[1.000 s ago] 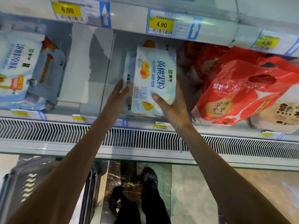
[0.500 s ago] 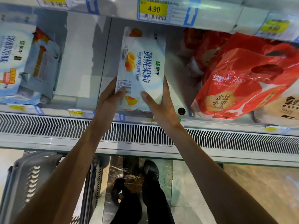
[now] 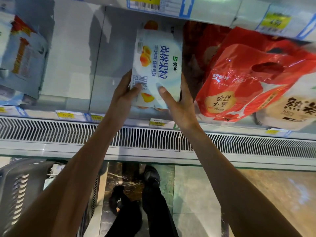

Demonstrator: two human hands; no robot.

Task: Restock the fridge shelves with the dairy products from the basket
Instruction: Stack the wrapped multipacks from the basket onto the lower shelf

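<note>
Basket [image 3: 20,194] low on the left, below the vent grille [image 3: 51,132], grey and slotted, contents mostly out of sight. Above the grille, left hand [image 3: 122,98] curled round the near left corner of the peach yoghurt pack [image 3: 159,65], thumb pinching the printed face, fingers hidden behind. Pack itself over the shelf just beyond the grille, long side running away from it, in front of a like pack deeper in; resting or held just off the shelf, hard to tell. Right hand [image 3: 181,108] mirroring on the near right corner, thumb across the face, fingers wrapped along the side. Further right above the grille, red bags [image 3: 239,79] leaning close to the pack's edge.

For a clean placement: keep both grips even, slide straight back from the grille until flush with the pack behind, hold the label outward, steer clear of the red bags, and let go only after seating the base flat.

Against a second earlier: pack further in from the grille; left hand, then flat-fingered along the side, now clamped with thumb over the front; right grip much as before.
</note>
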